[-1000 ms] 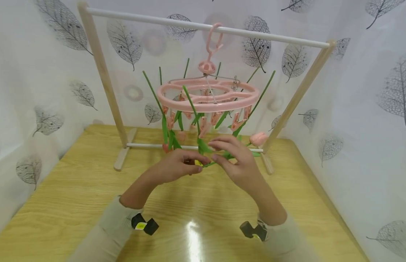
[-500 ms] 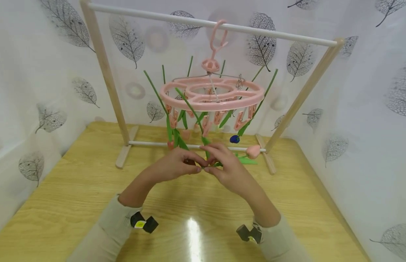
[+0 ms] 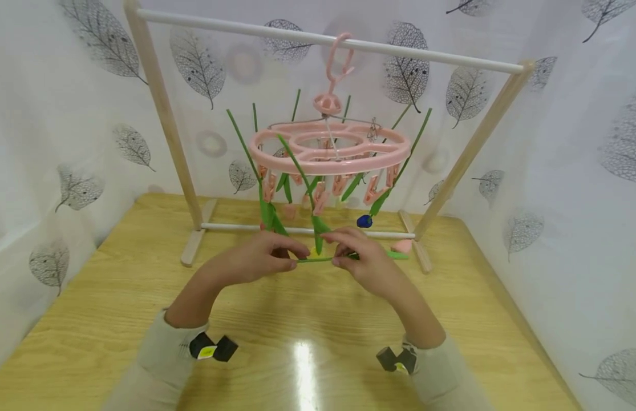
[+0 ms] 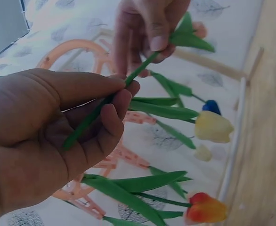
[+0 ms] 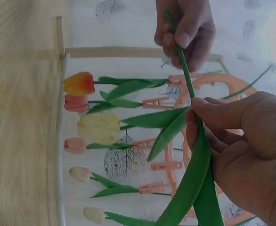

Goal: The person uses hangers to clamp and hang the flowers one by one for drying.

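A pink artificial tulip [image 3: 401,246] lies sideways across both hands, its flower at the right. My left hand [image 3: 251,260] pinches the bare end of its green stem [image 4: 93,120] between thumb and fingers. Closer to the leaves [image 5: 190,183], my right hand [image 3: 366,260] pinches the same stem. Just behind the hands, a pink round clip hanger [image 3: 328,166] hangs by its hook from a white rod. Several tulips hang head-down from its clips, among them a yellow tulip [image 5: 99,129], a blue tulip [image 3: 365,221] and an orange-red tulip [image 4: 206,208].
The wooden stand [image 3: 163,114] has a white top rod [image 3: 235,27] and a lower rod [image 3: 230,228] near the tabletop. It stands on a wood-grain table [image 3: 276,342]. A leaf-patterned white curtain [image 3: 569,142] surrounds the table at the back and sides.
Half a second ago the fingertips of both hands met on the stem. Now my left hand has shifted left and the right hand slightly right, with bare stem showing between them.
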`<action>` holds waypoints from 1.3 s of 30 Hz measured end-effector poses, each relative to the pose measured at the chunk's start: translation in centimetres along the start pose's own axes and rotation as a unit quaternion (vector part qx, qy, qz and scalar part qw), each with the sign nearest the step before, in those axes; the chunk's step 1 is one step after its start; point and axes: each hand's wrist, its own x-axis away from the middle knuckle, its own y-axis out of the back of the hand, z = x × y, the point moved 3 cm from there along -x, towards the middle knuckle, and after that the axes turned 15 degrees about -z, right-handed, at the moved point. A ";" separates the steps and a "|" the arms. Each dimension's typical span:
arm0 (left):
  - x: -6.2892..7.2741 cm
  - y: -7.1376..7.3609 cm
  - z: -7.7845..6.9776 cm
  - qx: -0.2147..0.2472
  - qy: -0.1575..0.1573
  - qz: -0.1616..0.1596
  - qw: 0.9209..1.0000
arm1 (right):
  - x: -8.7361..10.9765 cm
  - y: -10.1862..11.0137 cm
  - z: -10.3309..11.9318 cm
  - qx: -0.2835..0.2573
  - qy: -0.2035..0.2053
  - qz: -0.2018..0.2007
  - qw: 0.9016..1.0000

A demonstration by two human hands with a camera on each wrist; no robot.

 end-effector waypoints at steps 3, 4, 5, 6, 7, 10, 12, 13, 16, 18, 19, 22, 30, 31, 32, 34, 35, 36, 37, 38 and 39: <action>0.3 0.9 -0.2 -0.003 0.010 -0.027 1.000 | -0.1 0.4 -0.4 -0.005 -0.030 0.001 1.000; 0.4 1.2 -0.3 -0.002 0.010 -0.038 0.999 | -0.2 0.5 -0.5 -0.010 -0.037 0.002 0.999; 0.5 1.5 -0.4 -0.001 0.009 -0.049 0.999 | -0.2 0.5 -0.6 -0.017 -0.045 0.006 0.999; 0.5 1.7 -0.5 0.002 0.007 -0.059 0.998 | -0.3 0.4 -0.6 -0.023 -0.050 0.011 0.998; 0.6 1.9 -0.6 0.008 0.004 -0.069 0.998 | -0.3 0.3 -0.7 -0.030 -0.054 0.015 0.998; 0.7 2.4 -0.9 0.024 -0.006 -0.094 0.995 | -0.4 0.0 -0.8 -0.053 -0.060 0.027 0.996; 0.8 2.6 -1.1 0.038 -0.004 -0.112 0.993 | -0.4 -0.3 -0.7 -0.070 -0.061 0.026 0.995; 0.8 2.6 -1.2 0.047 -0.004 -0.120 0.992 | -0.4 -0.5 -0.7 -0.078 -0.059 0.024 0.995; 0.7 2.6 -1.4 0.084 -0.004 -0.147 0.985 | -0.4 -1.1 -0.4 -0.100 -0.050 0.013 0.994; 0.7 2.6 -1.6 0.114 -0.005 -0.164 0.980 | -0.2 -1.6 -0.2 -0.112 -0.047 0.009 0.993; 0.6 2.6 -1.6 0.129 -0.007 -0.170 0.977 | -0.2 -1.8 0.0 -0.120 -0.047 0.009 0.992; 0.5 2.4 -1.7 0.156 -0.012 -0.186 0.970 | 0.1 -2.5 0.4 -0.147 -0.054 0.011 0.988; 0.5 2.3 -1.6 0.202 -0.034 -0.207 0.957 | 0.5 -2.9 0.7 -0.192 -0.060 0.006 0.980; 0.5 2.2 -1.5 0.206 -0.039 -0.209 0.955 | 0.5 -2.8 0.8 -0.192 -0.065 0.002 0.979; 0.5 2.1 -1.5 0.208 -0.044 -0.211 0.954 | 0.6 -2.6 0.8 -0.193 -0.071 -0.001 0.979; 0.3 1.6 -1.5 0.214 -0.042 -0.211 0.953 | 0.7 -2.1 1.1 -0.200 -0.077 -0.010 0.977; 0.1 1.4 -1.5 0.217 -0.040 -0.211 0.952 | 0.7 -1.8 1.3 -0.205 -0.075 -0.015 0.976; 0.0 1.1 -1.5 0.217 -0.036 -0.209 0.953 | 0.7 -1.6 1.4 -0.211 -0.070 -0.021 0.975; -0.1 0.7 -1.4 0.217 -0.035 -0.208 0.953 | 0.8 -1.3 1.5 -0.218 -0.058 -0.028 0.974; -0.3 0.4 -1.4 0.218 -0.031 -0.206 0.953 | 0.8 -1.0 1.6 -0.229 -0.044 -0.034 0.972; -0.4 0.0 -1.5 0.225 -0.025 -0.202 0.953 | 0.8 -0.8 1.7 -0.240 -0.031 -0.041 0.969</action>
